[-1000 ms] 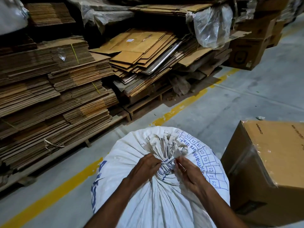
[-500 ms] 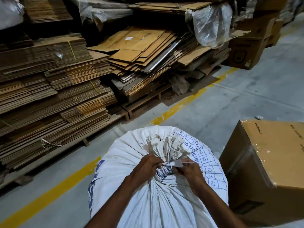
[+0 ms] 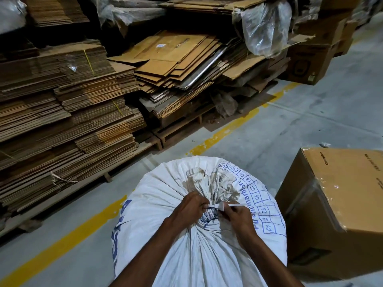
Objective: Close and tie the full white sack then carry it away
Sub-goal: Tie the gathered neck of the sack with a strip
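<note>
**Sack neck being cinched with a white tie**

Well to the left of the hands, flattened cardboard stacks are piled on pallets beyond a yellow floor line. The full white sack stands on the floor directly beneath the hands, its mouth gathered into a bunched neck. The left hand is closed around the left side of that neck, one end of a thin white tie being pinched at its fingertips. The right hand, just right of the neck, is closed on the tie's other end, which is drawn out sideways. To the right of the hands, a taped cardboard box sits close beside the sack.

The tying step is judged to be in hand, not finished. A firm outward pull is called for next, then a regrip on the neck so the sack can be lifted.
</note>
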Demonstrator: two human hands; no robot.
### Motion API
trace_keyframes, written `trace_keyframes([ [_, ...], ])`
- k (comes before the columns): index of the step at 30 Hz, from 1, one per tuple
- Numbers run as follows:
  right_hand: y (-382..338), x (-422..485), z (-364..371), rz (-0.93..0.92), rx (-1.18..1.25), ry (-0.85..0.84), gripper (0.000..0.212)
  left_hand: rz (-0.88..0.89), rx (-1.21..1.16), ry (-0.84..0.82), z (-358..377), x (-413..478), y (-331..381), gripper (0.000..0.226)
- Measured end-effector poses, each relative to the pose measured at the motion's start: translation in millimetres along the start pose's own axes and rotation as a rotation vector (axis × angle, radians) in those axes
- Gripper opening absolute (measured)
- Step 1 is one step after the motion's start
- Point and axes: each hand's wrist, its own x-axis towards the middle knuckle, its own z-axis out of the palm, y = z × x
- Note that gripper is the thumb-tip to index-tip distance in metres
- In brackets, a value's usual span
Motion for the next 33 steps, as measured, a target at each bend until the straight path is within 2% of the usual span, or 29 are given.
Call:
trace_keyframes([
  [3,19,10,-5,-0.048,-0.077,-0.005,0.073,0.008,0.001,-0.019,0,0,5,0.018],
  [4,19,10,-6,-0.046,-0.097,0.005,0.071,0.007,-0.011,-0.014,1,-1,5,0.018],
  [7,7,1,-5,-0.06,-0.091,0.041,0.047,-0.006,-0.088,0.055,12,-8,-1,0.016],
  [13,15,6,-5,-0.057,-0.102,0.009,0.056,-0.015,-0.287,0.172,10,-25,9,0.006],
  [18,15,0,-4,-0.087,-0.15,-0.046,0.044,-0.136,-0.453,0.258,15,-29,10,0.011],
  [22,6,-14,-2,-0.088,-0.115,-0.099,0.057,-0.116,-0.352,0.197,25,-25,2,0.009],
  [25,2,-19,-3,-0.099,-0.103,-0.061,0.065,-0.065,-0.263,0.167,33,-23,0,0.013],
  [29,3,-25,-7,-0.072,-0.015,-0.12,0.05,-0.061,-0.236,0.04,34,-22,-5,0.032],
  [33,-13,-40,-7,-0.097,0.061,-0.231,0.042,-0.066,-0.19,-0.037,32,-29,-16,0.032],
])
